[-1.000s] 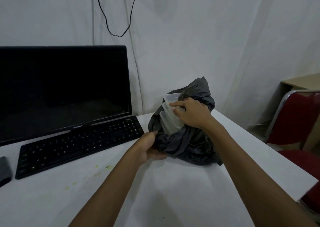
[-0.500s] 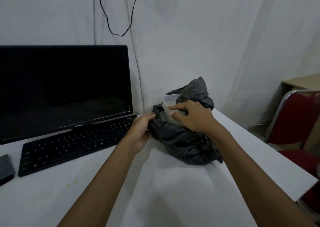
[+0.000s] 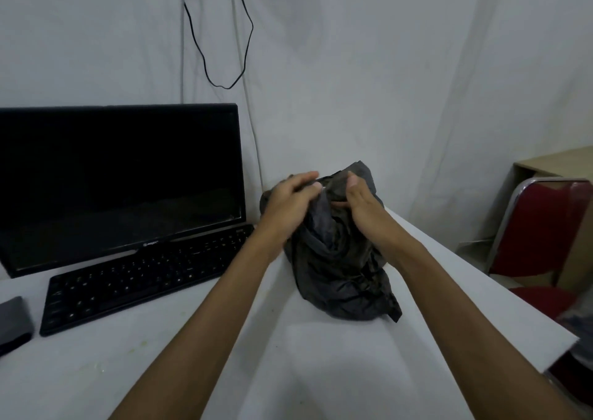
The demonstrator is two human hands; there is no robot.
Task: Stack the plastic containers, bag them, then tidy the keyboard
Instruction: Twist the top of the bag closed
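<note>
Containers now hidden, both hands (image 3: 290,200) bunching the bag (image 3: 337,259) mouth.

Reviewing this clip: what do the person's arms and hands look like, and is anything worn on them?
Both forearms are bare from the bottom edge of the picture up to the wrists: no sleeves in view. The left hand and the right hand wear no gloves, and no watch, bracelet or ring shows on the visible sides. No cables, straps or markings are on either arm. Nails look short and unpainted.
</note>
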